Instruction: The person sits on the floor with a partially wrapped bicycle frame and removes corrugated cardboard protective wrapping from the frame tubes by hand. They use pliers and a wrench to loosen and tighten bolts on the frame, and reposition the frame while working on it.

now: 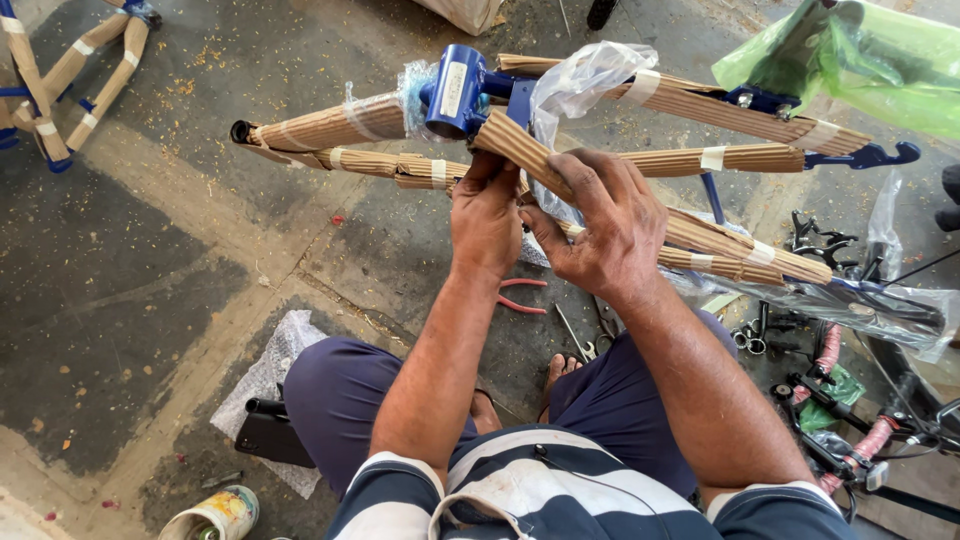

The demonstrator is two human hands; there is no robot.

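Note:
A blue bicycle frame (460, 90) lies across my lap, its tubes wrapped in brown corrugated cardboard (330, 125) held by white tape. My left hand (487, 215) grips the wrapped tubes just below the blue head tube. Beside it, my right hand (600, 225) closes on the wrapped down tube, its fingers over the cardboard near a piece of clear plastic film (580, 85).
Red-handled pliers (520, 297) and scissors (590, 335) lie on the concrete floor between my legs. Brake parts and cables (840, 400) sit at the right, a green plastic bag (860, 60) top right. A phone on bubble wrap (270, 435) and a tape roll (215, 515) lie left. Another wrapped frame (60, 80) lies far left.

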